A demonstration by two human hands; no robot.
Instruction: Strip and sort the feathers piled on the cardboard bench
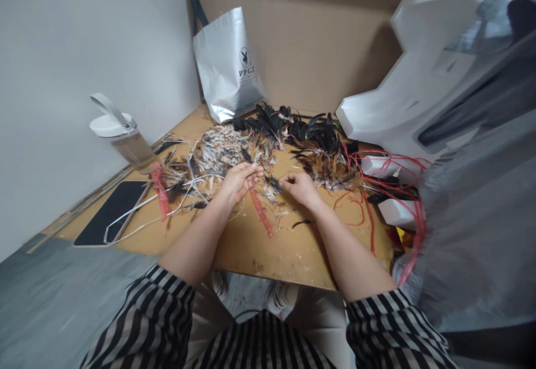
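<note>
Hands (240,181) (298,186) pinch feathers (271,186) mid-board (259,249), edges distant.

Both hands over board (251,246): left hand (239,182) & right hand (299,186) pinching small feather bunch (272,186); feather piles (268,140) behind.

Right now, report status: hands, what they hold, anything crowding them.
Left hand and right hand pinch a small feather bunch between them. Red strip hangs below. Feather piles close behind; red cords to the right.

Feather tuft (272,186) between fingertips indistinct
</note>
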